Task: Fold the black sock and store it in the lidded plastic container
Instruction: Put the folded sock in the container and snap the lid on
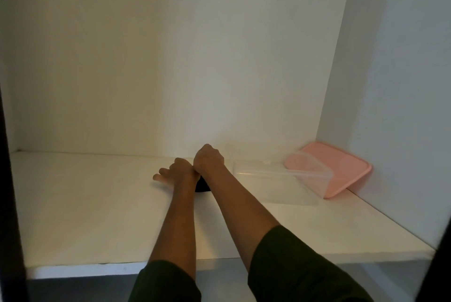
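Observation:
The black sock (pixel 201 186) lies on the white shelf, and only a small dark patch of it shows between my wrists. My left hand (pixel 172 171) rests flat with its fingers spread to the left, pressing down beside and over the sock. My right hand (pixel 209 158) touches the left one, knuckles up, fingers curled down over the hidden far part of the sock. The clear plastic container (pixel 278 180) stands open just right of my right hand. Its pink lid (pixel 346 169) leans tilted behind it, against the right wall.
The white shelf (pixel 85 204) sits in a closet with a back wall close behind my hands and a side wall on the right. Its front edge runs near my elbows. A dark door edge borders the far left.

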`<state>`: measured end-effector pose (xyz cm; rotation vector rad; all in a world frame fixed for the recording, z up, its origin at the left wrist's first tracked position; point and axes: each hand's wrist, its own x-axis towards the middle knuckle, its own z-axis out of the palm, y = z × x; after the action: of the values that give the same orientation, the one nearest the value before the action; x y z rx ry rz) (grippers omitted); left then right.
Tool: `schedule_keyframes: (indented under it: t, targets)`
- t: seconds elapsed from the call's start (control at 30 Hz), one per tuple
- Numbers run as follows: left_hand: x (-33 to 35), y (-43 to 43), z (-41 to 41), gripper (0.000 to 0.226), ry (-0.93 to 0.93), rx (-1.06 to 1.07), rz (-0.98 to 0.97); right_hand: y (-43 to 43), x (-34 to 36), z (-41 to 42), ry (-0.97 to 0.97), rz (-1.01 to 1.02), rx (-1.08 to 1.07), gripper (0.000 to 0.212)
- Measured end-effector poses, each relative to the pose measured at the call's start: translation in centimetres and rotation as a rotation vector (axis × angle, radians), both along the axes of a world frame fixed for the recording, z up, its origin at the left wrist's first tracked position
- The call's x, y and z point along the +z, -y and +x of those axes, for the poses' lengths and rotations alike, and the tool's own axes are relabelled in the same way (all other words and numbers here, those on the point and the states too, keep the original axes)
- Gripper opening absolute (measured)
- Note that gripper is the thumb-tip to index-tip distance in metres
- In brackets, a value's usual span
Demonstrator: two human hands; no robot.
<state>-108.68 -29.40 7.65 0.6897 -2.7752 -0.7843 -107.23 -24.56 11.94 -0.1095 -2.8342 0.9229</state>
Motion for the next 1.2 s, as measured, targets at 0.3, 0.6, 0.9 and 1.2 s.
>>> schedule_keyframes:
  t: [0.3,0.6,0.9,1.2]
  targets:
    - [-0.3,-0.1,-1.3,0.044,-0.104,0.008,0.204,-1.5,-1.2,-0.4,0.057,0.022,-0.1,0.042]
    - [1.8,0.0,-1.7,0.029,-0.619,0.004,0.792,-0.8,2.8,0.0,-0.195,-0.044,-0.005,0.042]
    - [7.2,-1.8,-0.1,0.032,-0.523,-0.379,1.211,-9.6,10.2,0.4,-0.121,-0.27,0.005,0.076]
    - [8.2,-8.7,-0.8,0.041,-0.035,-0.641,0.902,-21.7,7.0,-1.5,0.394,-0.333,0.008,0.018]
